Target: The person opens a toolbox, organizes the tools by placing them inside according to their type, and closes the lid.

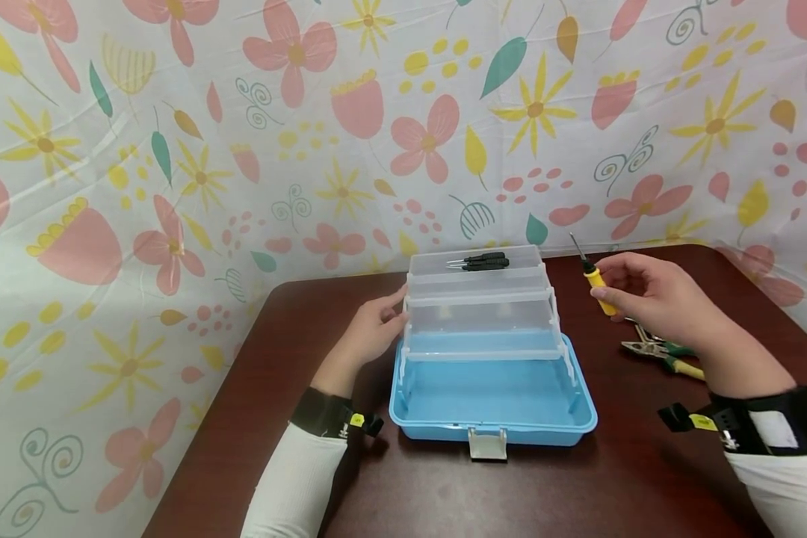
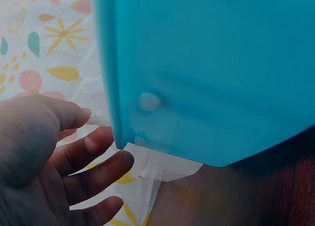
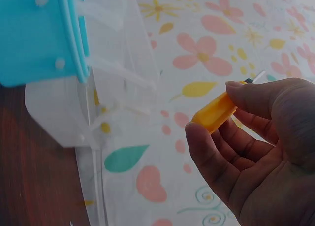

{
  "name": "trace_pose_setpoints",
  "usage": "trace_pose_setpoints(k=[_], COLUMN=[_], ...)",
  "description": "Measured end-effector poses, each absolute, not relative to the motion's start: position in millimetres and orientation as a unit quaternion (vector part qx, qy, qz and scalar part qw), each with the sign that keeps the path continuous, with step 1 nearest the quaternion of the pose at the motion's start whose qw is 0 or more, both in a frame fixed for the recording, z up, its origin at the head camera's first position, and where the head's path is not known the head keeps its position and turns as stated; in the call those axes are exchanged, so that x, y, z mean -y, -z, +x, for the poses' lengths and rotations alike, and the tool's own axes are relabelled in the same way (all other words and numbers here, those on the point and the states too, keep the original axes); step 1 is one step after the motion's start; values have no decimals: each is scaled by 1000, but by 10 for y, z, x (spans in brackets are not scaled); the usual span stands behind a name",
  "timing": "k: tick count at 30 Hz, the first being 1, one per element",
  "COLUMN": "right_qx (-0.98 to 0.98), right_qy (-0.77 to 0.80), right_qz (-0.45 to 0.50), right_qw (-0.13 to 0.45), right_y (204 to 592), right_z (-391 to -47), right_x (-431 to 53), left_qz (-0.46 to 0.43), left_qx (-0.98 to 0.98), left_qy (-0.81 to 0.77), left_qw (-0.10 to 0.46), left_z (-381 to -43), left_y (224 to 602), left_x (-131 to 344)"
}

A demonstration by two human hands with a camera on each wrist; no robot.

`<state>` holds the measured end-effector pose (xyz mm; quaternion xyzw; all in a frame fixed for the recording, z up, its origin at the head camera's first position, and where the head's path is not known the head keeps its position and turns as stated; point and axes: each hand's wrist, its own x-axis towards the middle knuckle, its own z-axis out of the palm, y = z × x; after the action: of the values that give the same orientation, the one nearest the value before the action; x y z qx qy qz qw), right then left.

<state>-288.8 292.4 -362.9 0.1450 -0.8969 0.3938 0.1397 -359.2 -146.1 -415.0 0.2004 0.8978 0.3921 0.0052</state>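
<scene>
A blue toolbox (image 1: 491, 431) stands open on the table, its translucent stepped trays (image 1: 477, 317) raised at the back. My left hand (image 1: 371, 329) is at the left side of the trays, fingers loosely bent and fingertips right at their edge; the left wrist view shows this hand (image 2: 59, 157) beside the blue wall. Right of the box, my right hand (image 1: 659, 291) pinches a screwdriver (image 1: 600, 290) with a yellow and black handle, its shaft pointing up. Several small black-handled screwdrivers (image 1: 484, 261) lie in the top tray.
Pliers (image 1: 666, 354) with green and yellow handles lie on the brown table (image 1: 276, 448) below my right hand, with another metal tool partly hidden there. A flowered cloth (image 1: 376, 134) hangs behind the table. The box's white latch (image 1: 487, 444) hangs at the front.
</scene>
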Motion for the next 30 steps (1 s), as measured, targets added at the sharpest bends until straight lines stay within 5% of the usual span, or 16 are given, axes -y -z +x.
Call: trace_pose_setpoints(k=[13, 30], right_qx=[906, 947], right_qy=[-305, -135], right_qz=[238, 291], right_qw=[169, 9], right_y=[3327, 2954], right_z=[-2951, -3783], right_x=[-2496, -1938], left_qz=[204, 206], left_qx=[-896, -891], left_qy=[-394, -405], left_qw=[6, 4], left_z=[-3600, -3590], left_y=[4151, 4146], left_x=[1455, 1451])
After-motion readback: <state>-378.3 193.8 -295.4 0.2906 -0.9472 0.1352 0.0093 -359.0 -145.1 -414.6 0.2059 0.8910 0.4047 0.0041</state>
